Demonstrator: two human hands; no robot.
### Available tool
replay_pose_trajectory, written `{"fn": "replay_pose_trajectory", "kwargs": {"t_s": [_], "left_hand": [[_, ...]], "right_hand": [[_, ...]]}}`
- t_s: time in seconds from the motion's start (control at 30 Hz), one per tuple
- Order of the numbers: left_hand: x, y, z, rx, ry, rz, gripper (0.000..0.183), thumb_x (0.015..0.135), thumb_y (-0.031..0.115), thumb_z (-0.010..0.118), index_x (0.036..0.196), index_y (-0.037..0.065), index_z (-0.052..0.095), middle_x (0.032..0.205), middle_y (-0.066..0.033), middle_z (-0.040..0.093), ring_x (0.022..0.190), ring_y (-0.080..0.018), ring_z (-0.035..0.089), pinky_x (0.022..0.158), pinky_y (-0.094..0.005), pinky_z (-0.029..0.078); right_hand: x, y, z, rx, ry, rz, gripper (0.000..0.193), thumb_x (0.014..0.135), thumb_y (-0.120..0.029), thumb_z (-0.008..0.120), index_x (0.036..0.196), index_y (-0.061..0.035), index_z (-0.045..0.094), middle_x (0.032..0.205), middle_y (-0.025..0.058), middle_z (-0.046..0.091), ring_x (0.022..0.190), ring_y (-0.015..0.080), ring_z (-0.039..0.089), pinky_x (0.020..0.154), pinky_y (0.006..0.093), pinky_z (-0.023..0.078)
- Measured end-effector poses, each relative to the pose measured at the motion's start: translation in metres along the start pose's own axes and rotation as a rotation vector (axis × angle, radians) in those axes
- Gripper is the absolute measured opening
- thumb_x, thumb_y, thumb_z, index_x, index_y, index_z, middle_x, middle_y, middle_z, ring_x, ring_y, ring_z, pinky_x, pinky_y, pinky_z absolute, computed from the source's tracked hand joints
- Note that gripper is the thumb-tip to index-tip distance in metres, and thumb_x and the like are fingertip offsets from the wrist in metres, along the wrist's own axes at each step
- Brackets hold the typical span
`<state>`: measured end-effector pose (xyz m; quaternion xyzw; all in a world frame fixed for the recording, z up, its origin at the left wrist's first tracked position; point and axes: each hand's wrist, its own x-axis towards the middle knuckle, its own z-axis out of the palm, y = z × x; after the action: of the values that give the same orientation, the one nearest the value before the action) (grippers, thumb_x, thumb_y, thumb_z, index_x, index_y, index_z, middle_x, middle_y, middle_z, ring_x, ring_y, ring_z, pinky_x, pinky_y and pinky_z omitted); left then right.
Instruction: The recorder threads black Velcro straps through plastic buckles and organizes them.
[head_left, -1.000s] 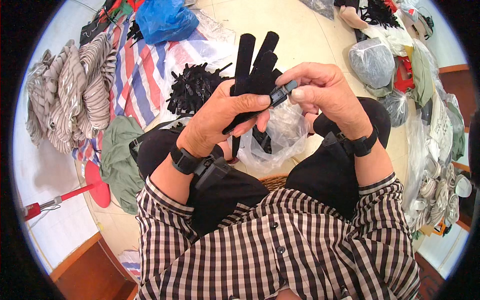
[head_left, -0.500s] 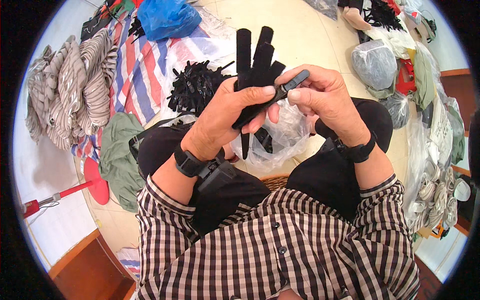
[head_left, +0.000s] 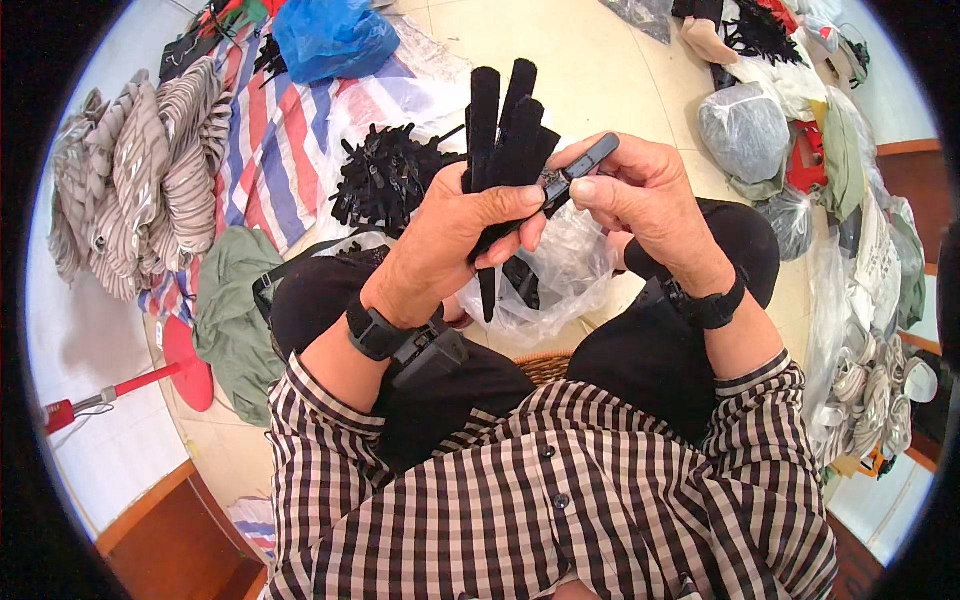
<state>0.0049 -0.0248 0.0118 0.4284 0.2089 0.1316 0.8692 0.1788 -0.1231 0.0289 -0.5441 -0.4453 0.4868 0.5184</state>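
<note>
The left hand (head_left: 455, 215) clutched black fabric straps (head_left: 517, 143), likely for bundling, while beside it the right hand (head_left: 655, 195) pinched a dark grey clip-like piece (head_left: 597, 155), apparently to steady it.

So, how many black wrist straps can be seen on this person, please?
2: the first strap is worn just behind the left hand, the second strap just behind the right hand.

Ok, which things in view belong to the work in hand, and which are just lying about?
Likely part of the work:
- black straps, fanned in the left hand
- dark plastic piece, pinched by the right hand
- pile of black pieces, probably

Apparently just lying about:
- blue plastic bag
- green cloth
- striped bundles
</note>
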Motion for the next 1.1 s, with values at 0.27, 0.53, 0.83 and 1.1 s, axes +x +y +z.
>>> {"fn": "replay_pose_trajectory", "kwargs": {"t_s": [0.27,0.53,0.83,1.1], "left_hand": [[0.003,-0.005,0.011,0.031,0.090,-0.022,0.020,0.085,0.018,0.057,0.100,0.005,0.056,0.065,-0.0030,0.059,0.045,-0.0050,0.047,0.038,-0.0168,0.031],[0.004,-0.009,0.006,-0.091,0.000,0.016,0.025,0.085,0.015,0.057,0.104,-0.001,0.055,0.070,-0.0098,0.061,0.057,-0.0131,0.059,0.048,-0.0207,0.045],[0.009,-0.007,-0.007,0.099,0.186,0.144,0.017,0.082,0.009,0.055,0.097,0.000,0.053,0.077,-0.0102,0.063,0.056,-0.0133,0.056,0.052,-0.0232,0.044],[0.007,0.003,-0.011,-0.009,0.072,-0.037,0.024,0.085,0.022,0.054,0.072,0.002,0.057,0.049,0.0022,0.042,0.036,-0.0030,0.027,0.035,-0.0196,0.018]], "right_hand": [[0.001,-0.001,0.007,0.208,-0.129,-0.061,0.016,0.088,-0.011,0.055,0.102,-0.0025,0.056,0.076,0.0040,0.063,0.069,0.0090,0.060,0.049,0.0171,0.035],[0.003,0.012,0.012,0.328,-0.059,-0.021,0.016,0.090,-0.016,0.053,0.098,-0.0030,0.057,0.071,0.0007,0.059,0.050,0.0017,0.042,0.042,0.0159,0.028],[0.001,-0.006,0.002,0.073,-0.044,0.113,0.020,0.088,-0.024,0.057,0.091,-0.0047,0.059,0.067,-0.0067,0.048,0.051,-0.0004,0.034,0.044,0.0160,0.027],[0.000,0.001,0.002,-0.253,-0.239,0.040,0.021,0.084,-0.021,0.060,0.087,-0.0008,0.058,0.063,-0.0028,0.044,0.060,0.0046,0.038,0.053,0.0213,0.033]]}}
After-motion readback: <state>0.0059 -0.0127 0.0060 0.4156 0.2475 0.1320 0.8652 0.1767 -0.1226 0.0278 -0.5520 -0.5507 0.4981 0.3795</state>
